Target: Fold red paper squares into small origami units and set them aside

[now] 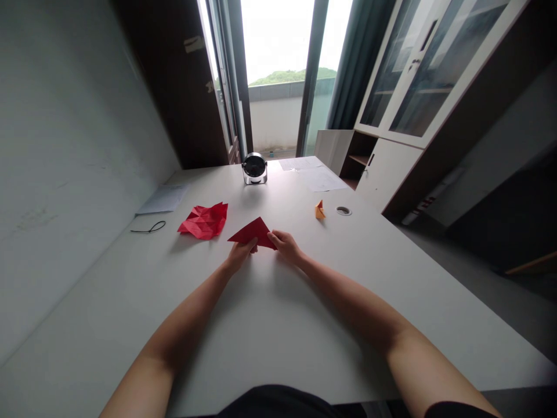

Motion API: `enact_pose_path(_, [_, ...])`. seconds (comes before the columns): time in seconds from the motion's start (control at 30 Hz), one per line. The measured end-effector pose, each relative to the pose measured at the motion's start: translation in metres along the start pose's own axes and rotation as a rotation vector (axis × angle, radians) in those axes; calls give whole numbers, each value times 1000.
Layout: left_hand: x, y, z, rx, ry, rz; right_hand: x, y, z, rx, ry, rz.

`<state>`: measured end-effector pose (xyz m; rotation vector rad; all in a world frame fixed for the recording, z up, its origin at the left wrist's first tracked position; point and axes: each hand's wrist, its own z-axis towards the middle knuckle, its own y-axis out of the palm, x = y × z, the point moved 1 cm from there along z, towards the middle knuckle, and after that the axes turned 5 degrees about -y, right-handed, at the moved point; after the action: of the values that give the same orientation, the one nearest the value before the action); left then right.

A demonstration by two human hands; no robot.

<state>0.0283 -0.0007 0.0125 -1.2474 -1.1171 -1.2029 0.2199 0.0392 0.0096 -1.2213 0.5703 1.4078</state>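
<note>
Between both hands is a red sheet of paper (255, 229), folded into a triangle with its peak pointing away from me. My left hand (242, 251) grips its lower edge, thumb on top and fingers curled underneath. At the right corner, my right hand (285, 244) pinches the paper between thumb and fingers. A creased red sheet of paper (203, 221) lies to the left, apart from my hands. Farther right stands a small orange folded-paper piece (319, 209).
The white table (278, 325) carries a small black-and-silver fan (255, 168) at the back. White papers (322, 177) lie back right, others (162, 199) by the left wall. A black cable loop (150, 228) is at left. A round cable hole (343, 211) sits at right.
</note>
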Motion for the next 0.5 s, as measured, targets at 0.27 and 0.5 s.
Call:
enact_pose_path(0.27, [5,1,-4,-191,47,292,-4,3,-2,38,28,143])
enact_pose_path(0.5, [-1,2,0,-118,-27,122,-6,0,0,64,-2,128])
